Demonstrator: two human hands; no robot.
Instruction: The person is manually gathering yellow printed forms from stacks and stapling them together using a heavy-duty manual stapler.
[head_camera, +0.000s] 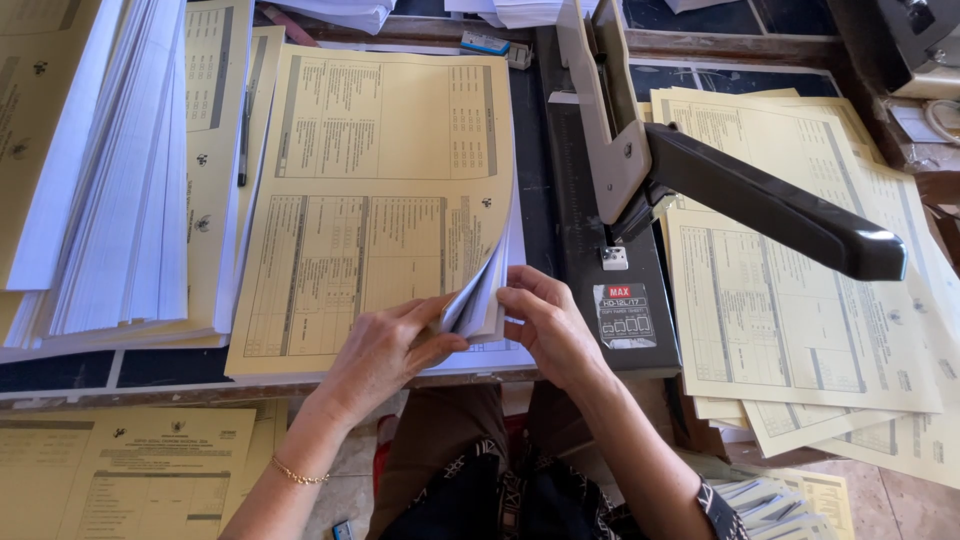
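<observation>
Booklet (380, 200) of yellow sheets on desk (60, 372), lower right corner lifted, pinched between left hand (385, 350) and right hand (545, 325). Could splay or misalign if grip slackens. Beyond, heavy stapler (640, 160), arm raised.

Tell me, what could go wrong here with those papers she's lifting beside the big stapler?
The left hand and right hand pinch only the curled corner of the yellow-covered booklet; the white inner sheets could slip out of line. The fingers sit close to the heavy stapler, whose raised black handle may drop. The tall paper stack leans and might slide.
</observation>
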